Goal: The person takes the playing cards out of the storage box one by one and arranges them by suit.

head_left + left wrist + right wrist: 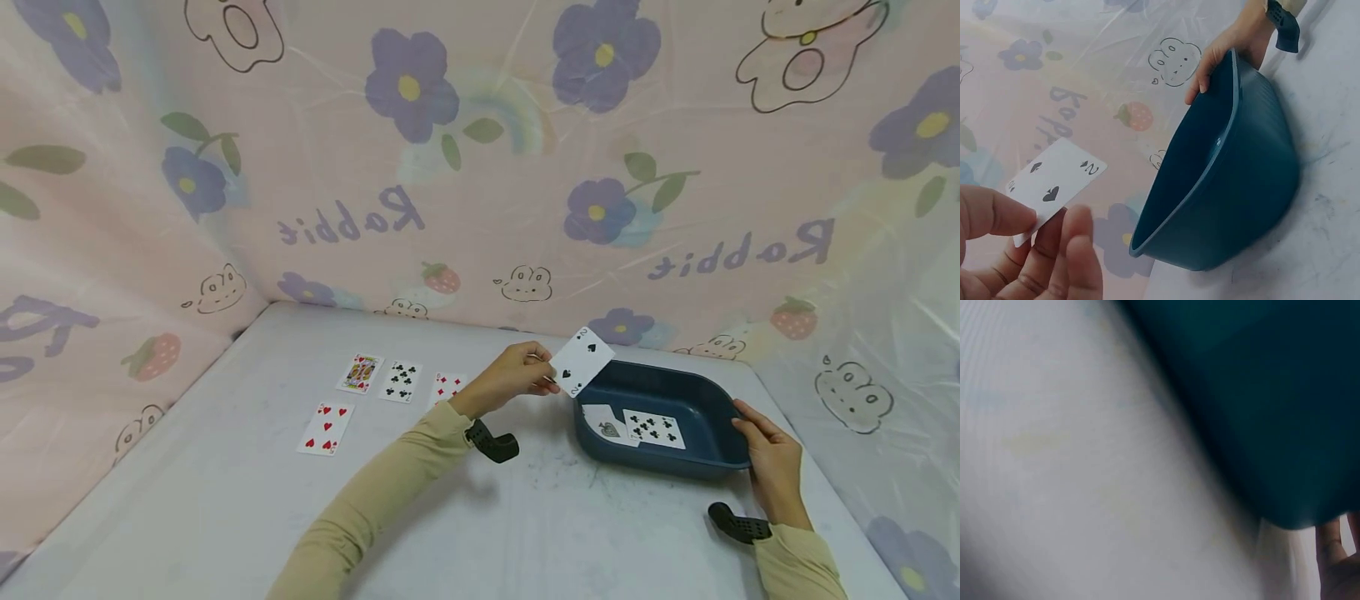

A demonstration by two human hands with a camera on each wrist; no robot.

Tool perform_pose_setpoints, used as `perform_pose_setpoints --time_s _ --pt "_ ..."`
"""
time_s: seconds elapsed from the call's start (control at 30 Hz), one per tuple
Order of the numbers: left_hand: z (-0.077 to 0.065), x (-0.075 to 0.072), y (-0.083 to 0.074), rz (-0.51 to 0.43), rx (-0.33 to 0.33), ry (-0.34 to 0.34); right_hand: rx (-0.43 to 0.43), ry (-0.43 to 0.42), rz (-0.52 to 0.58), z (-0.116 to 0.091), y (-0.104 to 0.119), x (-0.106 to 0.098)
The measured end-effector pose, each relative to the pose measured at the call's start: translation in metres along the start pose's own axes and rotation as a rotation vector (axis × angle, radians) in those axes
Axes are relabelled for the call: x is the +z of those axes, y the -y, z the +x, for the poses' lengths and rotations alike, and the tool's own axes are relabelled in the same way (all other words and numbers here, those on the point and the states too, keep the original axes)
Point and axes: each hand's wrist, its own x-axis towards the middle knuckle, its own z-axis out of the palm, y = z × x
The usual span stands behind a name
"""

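Observation:
My left hand (517, 371) pinches a two of spades playing card (588, 360) near one corner, thumb on its face in the left wrist view. The card is held face up and tilted, overlapping the far-left rim of a dark blue plastic basin (660, 463) in the head view. With its fingers over the rim, my right hand (776, 458) grips the basin's right end. Inside the basin lie an ace of spades (609, 428) and a clubs card (660, 431), side by side and slightly overlapping.
Left of my left arm, face up on the white table (187, 500), lie a red king (361, 372), a seven of clubs (401, 381), a five of hearts (326, 429) and a diamonds card (447, 386) partly hidden by my forearm. Patterned plastic sheeting (480, 208) rises behind.

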Motion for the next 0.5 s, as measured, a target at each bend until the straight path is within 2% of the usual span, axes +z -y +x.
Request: perform_pose_setpoints --time_s 0.23,0.5 --pt "-0.005 -0.008 0.004 -0.008 0.010 -0.041 0.001 0.007 -0.002 0.000 0.000 0.000" --pt "-0.018 -0.019 0.006 -0.021 0.000 -0.060 0.006 0.013 -0.003 -0.001 0.000 -0.001"
